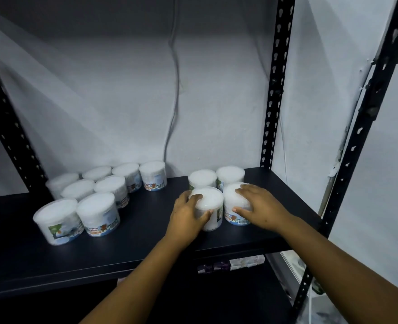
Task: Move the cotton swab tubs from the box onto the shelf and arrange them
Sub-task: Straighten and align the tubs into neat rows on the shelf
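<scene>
Tubs of cotton swabs sit on the dark shelf (146, 244) in two bunches. Left hand (186, 218) is wrapped around the front-left tub (210, 206) of the right bunch, fingers over the lid and thumb curled round its near side. Right hand (261, 209) grips the front-right tub (234, 206) just beside it at 3 o'clock, fingers on top and thumb on the label. Two back tubs (216, 177) stand touching them at 12 o'clock, so it's a tight little square. Off toward 9 o'clock, well apart, is the bigger bunch (99, 195) (nine upright tubs, as far as I can count, in rough rows). A grey cable (175, 90) hangs down the wall behind, and black slotted posts (275, 90) frame the right side
</scene>
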A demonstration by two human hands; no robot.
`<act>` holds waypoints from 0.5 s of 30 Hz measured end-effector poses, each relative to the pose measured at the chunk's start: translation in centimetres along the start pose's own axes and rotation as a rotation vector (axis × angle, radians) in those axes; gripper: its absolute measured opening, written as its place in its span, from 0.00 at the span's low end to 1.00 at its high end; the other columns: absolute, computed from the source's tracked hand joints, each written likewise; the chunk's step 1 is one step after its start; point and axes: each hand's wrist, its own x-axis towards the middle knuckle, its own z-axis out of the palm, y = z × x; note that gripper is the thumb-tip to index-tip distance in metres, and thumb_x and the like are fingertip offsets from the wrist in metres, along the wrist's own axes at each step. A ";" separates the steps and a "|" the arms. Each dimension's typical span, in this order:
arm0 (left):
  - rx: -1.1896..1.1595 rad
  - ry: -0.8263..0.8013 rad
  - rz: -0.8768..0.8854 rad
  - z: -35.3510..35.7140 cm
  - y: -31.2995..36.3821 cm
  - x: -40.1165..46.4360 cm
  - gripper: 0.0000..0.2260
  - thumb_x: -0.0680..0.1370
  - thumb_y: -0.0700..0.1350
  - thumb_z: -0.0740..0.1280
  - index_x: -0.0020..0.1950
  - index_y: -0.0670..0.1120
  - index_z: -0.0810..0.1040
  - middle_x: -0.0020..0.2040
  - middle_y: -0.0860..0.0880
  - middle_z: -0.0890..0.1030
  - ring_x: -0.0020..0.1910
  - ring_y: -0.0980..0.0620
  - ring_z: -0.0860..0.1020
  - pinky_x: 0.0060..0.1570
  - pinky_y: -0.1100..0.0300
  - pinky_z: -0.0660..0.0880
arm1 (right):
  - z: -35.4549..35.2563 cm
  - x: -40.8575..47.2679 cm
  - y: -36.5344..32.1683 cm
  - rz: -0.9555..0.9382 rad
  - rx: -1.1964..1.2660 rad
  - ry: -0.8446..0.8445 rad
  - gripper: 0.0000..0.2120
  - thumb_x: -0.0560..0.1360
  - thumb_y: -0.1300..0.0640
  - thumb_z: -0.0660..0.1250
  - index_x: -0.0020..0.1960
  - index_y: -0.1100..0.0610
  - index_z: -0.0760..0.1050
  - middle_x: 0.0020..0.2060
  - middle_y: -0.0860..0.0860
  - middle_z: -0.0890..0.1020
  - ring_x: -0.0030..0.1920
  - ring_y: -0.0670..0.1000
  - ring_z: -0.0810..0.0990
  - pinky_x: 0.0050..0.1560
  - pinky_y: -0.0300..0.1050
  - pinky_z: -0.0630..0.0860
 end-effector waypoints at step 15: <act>-0.081 0.018 -0.017 1.0 -0.2 1.7 0.23 0.74 0.52 0.71 0.65 0.46 0.74 0.69 0.46 0.67 0.68 0.48 0.66 0.66 0.59 0.65 | -0.8 1.1 1.1 0.002 0.117 -0.029 0.28 0.76 0.50 0.67 0.72 0.57 0.65 0.73 0.53 0.66 0.74 0.50 0.60 0.71 0.37 0.52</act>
